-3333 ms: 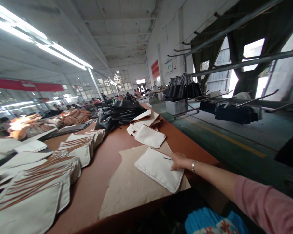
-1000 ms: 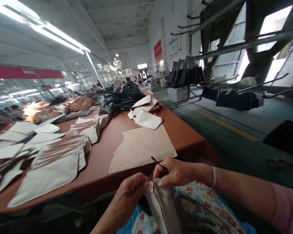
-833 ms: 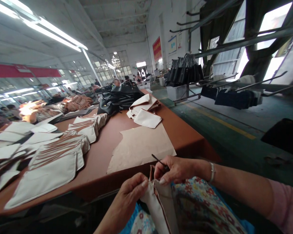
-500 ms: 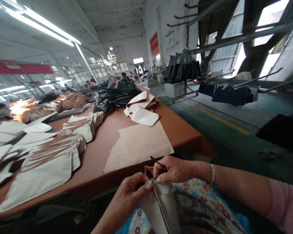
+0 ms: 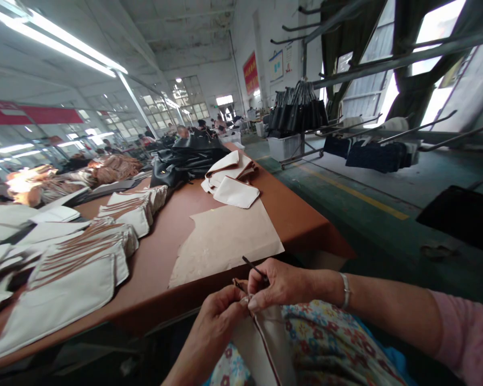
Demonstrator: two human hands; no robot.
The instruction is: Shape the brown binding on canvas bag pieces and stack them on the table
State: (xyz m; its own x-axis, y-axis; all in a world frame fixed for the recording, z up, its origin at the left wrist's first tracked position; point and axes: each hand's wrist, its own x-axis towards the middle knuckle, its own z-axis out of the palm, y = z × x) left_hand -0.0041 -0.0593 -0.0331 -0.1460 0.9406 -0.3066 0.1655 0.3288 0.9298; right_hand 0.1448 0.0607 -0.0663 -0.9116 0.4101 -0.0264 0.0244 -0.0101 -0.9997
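Observation:
A white leather piece (image 5: 271,335) with a dark brown edge line lies over my lap, its top end pinched between both hands. My left hand (image 5: 221,311) is closed on the left side of that end. Fingers of my right hand (image 5: 268,284) are closed at the same end, and a thin dark tool (image 5: 253,266) sticks out up and left from them. The finger pads and the tool's tip are hidden. Below the hands is a flowered apron (image 5: 326,332).
A brown table (image 5: 156,252) carries stacked white pieces (image 5: 70,287), a paper sheet (image 5: 229,238), folded white pieces (image 5: 236,192) and black leather pieces (image 5: 189,155). At the right, a metal rack (image 5: 370,69) holds dark bags (image 5: 298,110). People sit far behind.
The whole view has shifted slightly. Both hands have drawn a little closer together at the piece's top end, and the dark tool now lies slightly further left.

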